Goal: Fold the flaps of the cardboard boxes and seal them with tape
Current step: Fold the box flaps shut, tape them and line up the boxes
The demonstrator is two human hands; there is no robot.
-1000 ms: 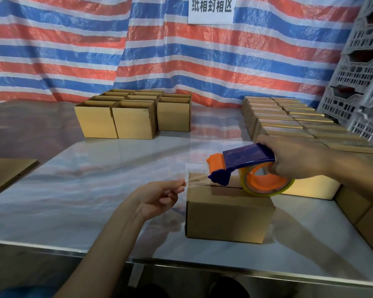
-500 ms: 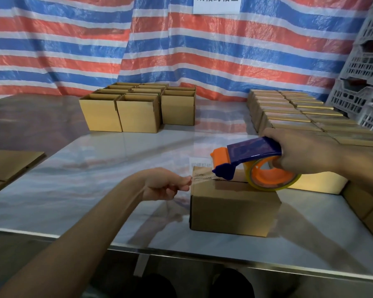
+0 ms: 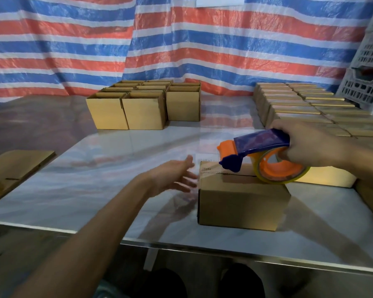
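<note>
1. The cardboard box (image 3: 243, 203) sits on the bench (image 3: 116, 190).
2. The right hand (image 3: 310, 145) grips the tape dispenser (image 3: 261, 155) on the box's top seam.
3. The left hand (image 3: 170, 179) hovers beside the box, fingers (image 3: 187, 162) spread, holding nothing.

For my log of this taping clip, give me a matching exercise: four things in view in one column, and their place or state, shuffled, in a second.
Column 1
1. left hand
2. right hand
3. tape dispenser
4. open-topped boxes

Column 2
a. at the near box's top seam
b. fingers spread, beside the near box
c. grips the tape dispenser
d. grouped at the table's far side

Pairs: 1-b, 2-c, 3-a, 4-d
</note>
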